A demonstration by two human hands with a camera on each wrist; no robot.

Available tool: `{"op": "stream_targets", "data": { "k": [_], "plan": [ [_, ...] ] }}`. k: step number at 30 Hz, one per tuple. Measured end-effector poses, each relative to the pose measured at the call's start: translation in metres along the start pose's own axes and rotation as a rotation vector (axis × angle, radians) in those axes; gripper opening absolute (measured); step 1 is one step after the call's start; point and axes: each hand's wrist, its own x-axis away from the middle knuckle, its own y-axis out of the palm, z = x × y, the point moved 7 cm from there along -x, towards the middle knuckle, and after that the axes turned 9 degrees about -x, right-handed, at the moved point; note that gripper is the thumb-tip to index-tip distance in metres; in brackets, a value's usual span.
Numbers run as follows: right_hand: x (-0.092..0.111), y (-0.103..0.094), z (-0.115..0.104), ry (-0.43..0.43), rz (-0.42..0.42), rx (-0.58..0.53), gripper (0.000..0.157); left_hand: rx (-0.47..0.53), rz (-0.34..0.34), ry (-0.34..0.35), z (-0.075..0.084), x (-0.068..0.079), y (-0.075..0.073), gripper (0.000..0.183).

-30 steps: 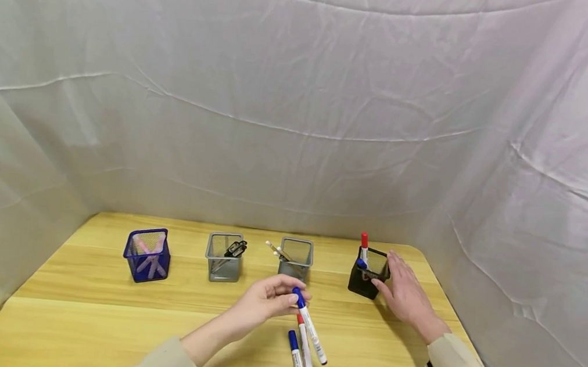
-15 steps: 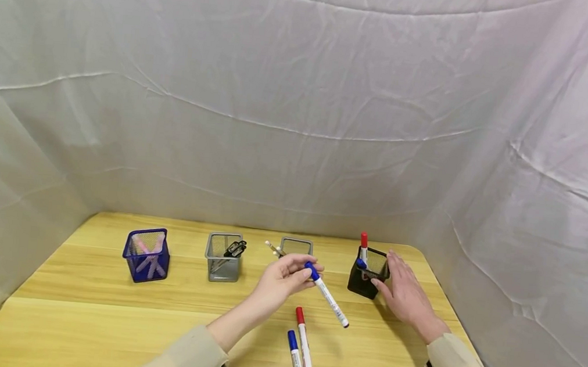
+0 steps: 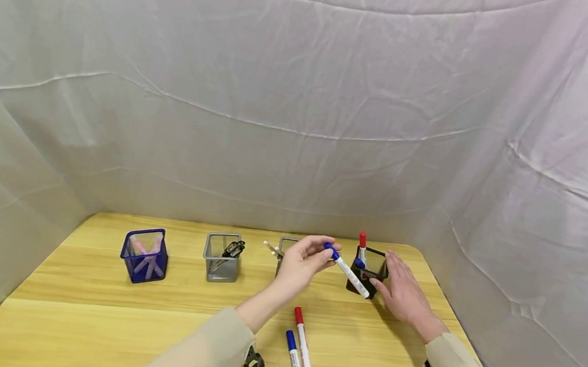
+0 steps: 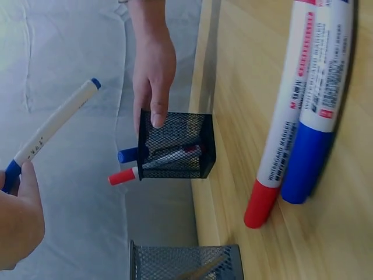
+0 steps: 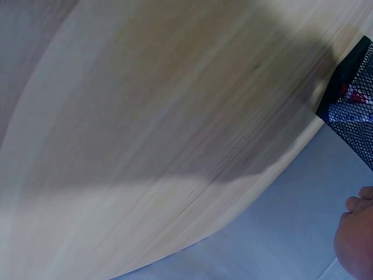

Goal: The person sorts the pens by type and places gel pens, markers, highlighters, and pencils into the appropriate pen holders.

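My left hand (image 3: 301,263) pinches a blue whiteboard marker (image 3: 351,276) by its capped end. The marker slants down to the right, its far end in front of the black mesh pen holder (image 3: 361,285) in the head view. In the left wrist view, the marker (image 4: 58,119) appears apart from the holder (image 4: 178,137). My right hand (image 3: 406,289) holds that holder at its right side, thumb on the front and fingers along the side. A red-capped marker (image 3: 363,242) and a blue-capped one (image 3: 360,263) stand inside it.
A red marker (image 3: 303,347) and another blue marker (image 3: 295,361) lie side by side on the wooden table (image 3: 102,330). Along the back stand a blue mesh holder (image 3: 145,264) with pink sticks, a grey one (image 3: 222,267) with black-handled scissors, and another grey one (image 3: 289,243) partly hidden.
My left hand has moved up and to the right, carrying the blue marker from above the loose markers toward the black pen holder. The right hand has stayed at the holder.
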Motion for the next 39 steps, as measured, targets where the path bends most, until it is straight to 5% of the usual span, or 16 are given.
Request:
{"op": "stream_targets", "data": {
  "k": [8, 15, 39],
  "plan": [
    [0.001, 0.001, -0.001, -0.024, 0.011, 0.001, 0.077, 0.011, 0.118, 0.001, -0.006, -0.021, 0.005, 0.028],
    [-0.001, 0.002, 0.001, 0.001, 0.001, -0.012, 0.080, -0.088, 0.203, 0.023, -0.011, -0.036, 0.007, 0.026],
    [-0.001, 0.002, 0.001, 0.019, -0.006, -0.003, 0.080, -0.205, 0.200, -0.006, -0.044, -0.063, 0.020, 0.024]
  ]
}}
